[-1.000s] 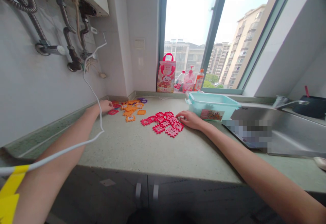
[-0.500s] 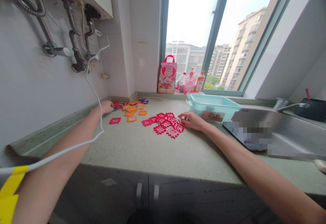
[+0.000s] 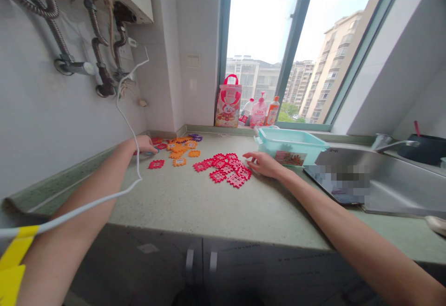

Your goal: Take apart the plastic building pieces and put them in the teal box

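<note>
My left hand (image 3: 143, 144) is at the far left of the counter, its fingers pinched on a small blue interlocking plastic tile (image 3: 150, 153), mostly hidden. Close by lie red tiles (image 3: 161, 146) and a separate red tile (image 3: 156, 164). Orange tiles (image 3: 178, 152) are heaped to the right of that hand, with purple tiles (image 3: 196, 137) behind them. My right hand (image 3: 263, 163) rests at the right edge of a pile of red toothed tiles (image 3: 223, 166); its fingers are loosely bent and apart, with nothing visible in them.
A turquoise plastic tub (image 3: 292, 141) stands behind my right hand, beside the steel sink (image 3: 400, 190). A dark flat tablet-like slab (image 3: 331, 187) lies at the sink's edge. A white cable (image 3: 104, 198) crosses over my left forearm. Bottles (image 3: 258, 112) and a pink bag (image 3: 228, 106) line the window.
My left hand has drawn back slightly left and toward me with the blue tile, uncovering more of the red tiles. My right hand stays in place.
</note>
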Demonstrator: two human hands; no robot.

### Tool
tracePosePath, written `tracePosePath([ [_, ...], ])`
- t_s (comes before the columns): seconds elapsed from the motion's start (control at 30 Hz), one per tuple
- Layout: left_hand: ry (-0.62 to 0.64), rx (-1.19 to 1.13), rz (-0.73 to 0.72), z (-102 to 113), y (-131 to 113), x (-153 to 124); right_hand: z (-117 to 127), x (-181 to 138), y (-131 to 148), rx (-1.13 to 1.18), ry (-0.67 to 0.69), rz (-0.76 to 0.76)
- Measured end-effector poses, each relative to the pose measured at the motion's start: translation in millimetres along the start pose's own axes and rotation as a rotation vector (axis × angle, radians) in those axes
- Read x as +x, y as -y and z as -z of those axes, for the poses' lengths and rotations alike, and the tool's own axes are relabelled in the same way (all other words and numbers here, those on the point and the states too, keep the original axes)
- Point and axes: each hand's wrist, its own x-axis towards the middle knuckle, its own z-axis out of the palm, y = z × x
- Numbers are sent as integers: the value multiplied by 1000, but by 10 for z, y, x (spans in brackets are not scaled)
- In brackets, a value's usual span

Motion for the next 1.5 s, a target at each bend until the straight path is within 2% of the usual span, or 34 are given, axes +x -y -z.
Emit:
tracePosePath([
  [0.07,-91,38,24,97,-221,-78,11,-1,36,-1,-61,40],
  [0.13,-378,42,-64,172,-584,-210,29,4,126,-2,-137,96],
  [0.2,-641,27,-323,178,-1052,-393,39,17,270,27,-184,128],
  [0.23,-702,47,-513,148,-1302,-495,34,25,355,59,-186,133],
  [0.3,-753,127,-892,34,-1778,-701,0,36,529,139,-152,133],
  [0.37,-803,178,-1151,-111,-2159,-876,-59,37,678,189,-101,141],
  [0.43,-865,202,-1287,-229,-2391,-985,-107,25,773,171,-67,159],
  [0.5,-872,208,-1341,-281,-2451,-997,-93,5,810,116,-80,178],
  [0.57,-850,192,-1273,-259,-2341,-906,15,-23,801,63,-154,225],
  [0.63,-810,160,-1080,-197,-2079,-734,212,-58,755,11,-322,289],
  [0.67,-792,136,-953,-168,-1903,-633,332,-78,719,-19,-454,299],
  [0.77,-710,66,-542,-152,-1275,-354,695,-141,549,-187,-841,187],
  [0.87,-603,16,-135,-247,-678,-179,958,-196,281,-299,-1074,29],
  [0.93,-459,-22,25,-331,-390,-113,1060,-227,61,-331,-1165,-53],
  [1.0,-366,-39,64,-400,-213,-69,1118,-257,-161,-376,-1136,-168],
  [1.1,-298,-49,95,-460,-108,-25,1156,-299,-398,-432,-882,-383],
  [1.17,-303,-36,119,-480,-87,-15,1159,-312,-443,-460,-814,-433],
  [1.3,-368,23,184,-493,-53,-46,1115,-293,-306,-496,-899,-277],
  [1.37,-391,44,187,-486,-46,-66,1067,-271,-205,-496,-882,-174],
  [1.5,-358,55,23,-461,-114,-46,934,-220,-73,-479,-765,-46],
])
